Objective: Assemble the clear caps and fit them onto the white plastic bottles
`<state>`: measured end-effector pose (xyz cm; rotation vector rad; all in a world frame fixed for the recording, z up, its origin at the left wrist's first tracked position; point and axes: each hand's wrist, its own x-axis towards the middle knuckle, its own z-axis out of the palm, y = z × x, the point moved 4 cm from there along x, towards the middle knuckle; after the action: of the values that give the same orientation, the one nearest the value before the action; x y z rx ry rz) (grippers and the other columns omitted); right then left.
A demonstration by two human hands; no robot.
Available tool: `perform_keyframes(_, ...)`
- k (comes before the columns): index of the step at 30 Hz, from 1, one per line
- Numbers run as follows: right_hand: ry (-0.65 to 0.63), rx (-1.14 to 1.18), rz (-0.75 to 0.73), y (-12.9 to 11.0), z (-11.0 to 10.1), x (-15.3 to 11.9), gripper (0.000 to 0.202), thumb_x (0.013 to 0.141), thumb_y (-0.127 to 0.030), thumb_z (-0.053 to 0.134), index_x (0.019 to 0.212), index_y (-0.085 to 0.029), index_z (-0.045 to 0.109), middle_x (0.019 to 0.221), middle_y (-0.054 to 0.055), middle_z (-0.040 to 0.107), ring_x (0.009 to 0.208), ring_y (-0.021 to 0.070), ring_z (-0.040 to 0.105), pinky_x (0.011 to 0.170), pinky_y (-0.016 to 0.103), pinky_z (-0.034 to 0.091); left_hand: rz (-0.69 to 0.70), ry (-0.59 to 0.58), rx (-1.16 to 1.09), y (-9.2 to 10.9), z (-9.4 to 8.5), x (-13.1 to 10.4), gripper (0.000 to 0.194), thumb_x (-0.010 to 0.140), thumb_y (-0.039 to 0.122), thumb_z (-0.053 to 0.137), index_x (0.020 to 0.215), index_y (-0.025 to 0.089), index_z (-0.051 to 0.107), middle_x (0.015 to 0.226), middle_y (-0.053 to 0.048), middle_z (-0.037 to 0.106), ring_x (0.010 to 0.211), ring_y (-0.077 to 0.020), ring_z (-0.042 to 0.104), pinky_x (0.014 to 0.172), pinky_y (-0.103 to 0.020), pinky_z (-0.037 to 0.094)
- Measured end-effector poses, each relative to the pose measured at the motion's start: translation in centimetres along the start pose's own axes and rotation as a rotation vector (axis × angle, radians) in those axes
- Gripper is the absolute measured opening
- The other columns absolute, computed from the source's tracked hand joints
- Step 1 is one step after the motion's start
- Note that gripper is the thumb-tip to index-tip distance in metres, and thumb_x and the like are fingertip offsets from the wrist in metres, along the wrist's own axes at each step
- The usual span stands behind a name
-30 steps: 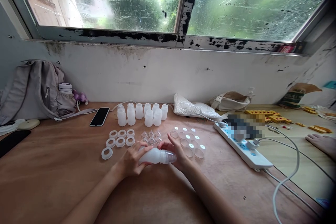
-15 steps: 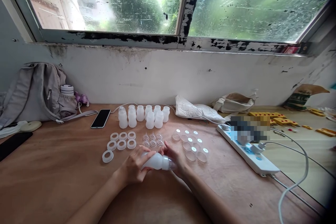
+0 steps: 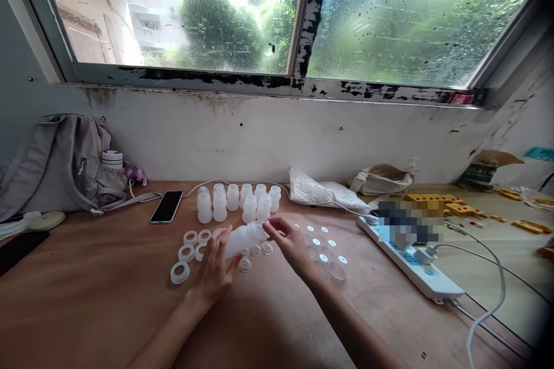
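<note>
A milky white baby bottle [image 3: 234, 242] is held, tipped, in the left hand [image 3: 216, 265], with the fingers and thumb wrapped around it. Its mouth is touched by the right hand [image 3: 281, 233]; the thumb and fingertips are brought close together there, but whether anything is pinched cannot be told. Clear bottle teats [image 3: 244, 265] are seen between the hands. White rings [image 3: 179, 273] are laid left of the left hand. Clear round lids [image 3: 337, 271] and white discs [image 3: 342, 260] are spread right of the right hand. More bottles [image 3: 250, 209] are stood beyond both hands. Far right of the right hand, any writing on a dark green bag [image 3: 477, 176] is too small to be read.
</note>
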<state>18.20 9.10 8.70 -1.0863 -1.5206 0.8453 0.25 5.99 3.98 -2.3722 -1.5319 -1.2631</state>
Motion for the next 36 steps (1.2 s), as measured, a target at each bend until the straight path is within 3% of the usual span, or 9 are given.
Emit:
perform_keyframes(3,0.029,-0.121,-0.161,-1.7,0.7,3.1,0.024,0.074,-0.039,0.055,0.088,-0.020,0.061,0.084,0.004,0.062,0.073,0.0176,0.057,0.066,0.030,0.046,-0.121,0.102,0.036,-1.3,-0.4,0.3,0.059,0.081,0.035,0.044,0.131,0.017,0.018,0.129,-0.016,0.031,0.118,-0.0287,0.033,0.091,-0.049,0.033)
perform_keyframes(8,-0.039,-0.496,-0.399,-1.9,3.6,8.5,0.019,0.074,-0.031,0.057,0.089,-0.022,0.063,0.083,0.005,0.062,0.080,0.0190,0.054,0.072,0.032,0.040,-0.111,0.163,0.036,-3.2,-1.0,0.8,0.043,0.083,0.026,0.041,0.124,0.017,0.031,0.116,-0.013,0.047,0.110,-0.0250,0.042,0.089,-0.045,0.036)
perform_keyframes(11,-0.107,-0.722,-0.419,-0.3,5.5,10.4,0.020,0.077,-0.030,0.056,0.093,-0.021,0.062,0.089,0.006,0.063,0.087,0.0211,0.051,0.076,0.034,0.037,-0.096,0.182,0.056,-3.5,-1.4,1.0,0.035,0.083,0.025,0.041,0.116,0.016,0.040,0.110,-0.012,0.052,0.104,-0.0246,0.046,0.086,-0.044,0.038)
perform_keyframes(16,-0.082,-0.791,-0.395,1.5,6.9,12.0,0.021,0.079,-0.030,0.052,0.095,-0.020,0.061,0.093,0.009,0.063,0.090,0.0242,0.049,0.076,0.037,0.034,-0.116,0.157,0.077,-3.6,-1.6,1.2,0.025,0.082,0.024,0.042,0.105,0.016,0.048,0.102,-0.010,0.056,0.098,-0.0232,0.049,0.084,-0.041,0.040)
perform_keyframes(24,-0.043,-0.802,-0.348,2.3,7.2,13.2,0.022,0.081,-0.035,0.049,0.093,-0.021,0.060,0.093,0.008,0.063,0.090,0.0249,0.049,0.073,0.036,0.033,-0.117,0.153,0.094,-4.5,-1.5,1.3,0.022,0.082,0.025,0.043,0.100,0.017,0.051,0.096,-0.009,0.058,0.093,-0.0229,0.051,0.082,-0.042,0.041)
perform_keyframes(30,-0.035,-0.773,-0.354,1.9,6.9,13.0,0.031,0.079,-0.039,0.050,0.105,-0.021,0.053,0.094,0.008,0.062,0.089,0.0253,0.051,0.074,0.037,0.035,-0.136,0.103,0.117,-4.6,-1.3,1.2,0.022,0.082,0.024,0.043,0.101,0.017,0.051,0.096,-0.008,0.058,0.092,-0.0226,0.051,0.081,-0.040,0.042)
perform_keyframes(33,0.000,-0.744,-0.363,1.3,6.1,11.9,0.031,0.081,-0.037,0.047,0.107,-0.020,0.052,0.099,0.009,0.060,0.093,0.0250,0.050,0.077,0.037,0.036,-0.140,0.071,0.164,-4.7,-1.3,1.2,0.022,0.082,0.025,0.042,0.101,0.016,0.050,0.095,-0.007,0.059,0.090,-0.0214,0.052,0.080,-0.037,0.043)
perform_keyframes(36,0.074,-0.636,-0.402,1.1,4.7,8.9,0.026,0.085,-0.033,0.040,0.103,-0.019,0.052,0.098,0.009,0.059,0.093,0.0228,0.051,0.079,0.035,0.037,-0.146,0.044,0.235,-5.7,-1.3,1.3,0.021,0.083,0.026,0.040,0.099,0.017,0.051,0.092,-0.006,0.060,0.085,-0.0196,0.054,0.076,-0.033,0.044)
